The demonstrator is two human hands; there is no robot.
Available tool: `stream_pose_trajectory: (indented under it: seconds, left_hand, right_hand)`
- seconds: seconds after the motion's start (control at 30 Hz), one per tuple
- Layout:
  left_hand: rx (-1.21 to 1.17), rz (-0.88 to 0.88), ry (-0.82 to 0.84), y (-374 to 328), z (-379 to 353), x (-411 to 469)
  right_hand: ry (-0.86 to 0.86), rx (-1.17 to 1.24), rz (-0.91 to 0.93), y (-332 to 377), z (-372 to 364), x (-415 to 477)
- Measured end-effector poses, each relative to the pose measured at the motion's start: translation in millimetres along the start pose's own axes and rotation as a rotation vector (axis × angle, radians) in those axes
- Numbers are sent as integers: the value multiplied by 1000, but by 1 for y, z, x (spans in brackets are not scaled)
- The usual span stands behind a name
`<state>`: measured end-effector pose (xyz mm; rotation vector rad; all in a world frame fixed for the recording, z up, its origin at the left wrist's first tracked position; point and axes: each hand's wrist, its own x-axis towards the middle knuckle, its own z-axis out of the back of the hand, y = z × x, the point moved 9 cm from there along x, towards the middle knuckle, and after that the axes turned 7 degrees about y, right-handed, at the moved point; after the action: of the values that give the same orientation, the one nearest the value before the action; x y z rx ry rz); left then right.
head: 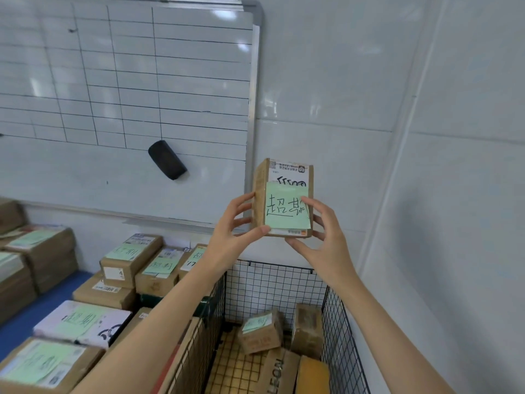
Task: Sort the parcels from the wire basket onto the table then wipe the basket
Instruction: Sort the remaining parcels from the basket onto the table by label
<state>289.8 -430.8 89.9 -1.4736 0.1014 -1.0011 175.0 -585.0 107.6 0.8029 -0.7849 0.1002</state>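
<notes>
Sorting step in hand: small parcel [284, 177] raised above wire basket [272, 282], green note [284, 211] turned to view, seemingly for reading. Left grip [237, 223] and right grip [321, 231] both clamped on its sides. Next, probably: match note to labelled stacks [130, 257] on counter [22, 319] at left, set down. Other parcels [260, 331] left in basket; no wiping yet.

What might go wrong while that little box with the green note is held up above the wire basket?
1. The left hand and right hand pinch the box by its edges above the wire basket; a slip would likely drop it onto the parcel below.
2. The green note seems to lift at one corner and may peel off.
</notes>
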Motion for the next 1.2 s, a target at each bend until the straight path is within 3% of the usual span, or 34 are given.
stream_pose_trajectory:
  seconds: [0.1,0.37,0.83,1.2]
  left_hand:
    - [5,-3,1,-5,10,-6]
    - [93,32,-62,-9,55,-41]
    - [244,142,-280,-11,170,-136]
    - [199,126,-301,-15,289,-183]
  right_hand:
    - [54,16,18,7,-10,3]
    - [145,397,-60,25,-63,3]
    - [402,409,-103,68,-202,6]
    - [463,364,-88,140,-309,23]
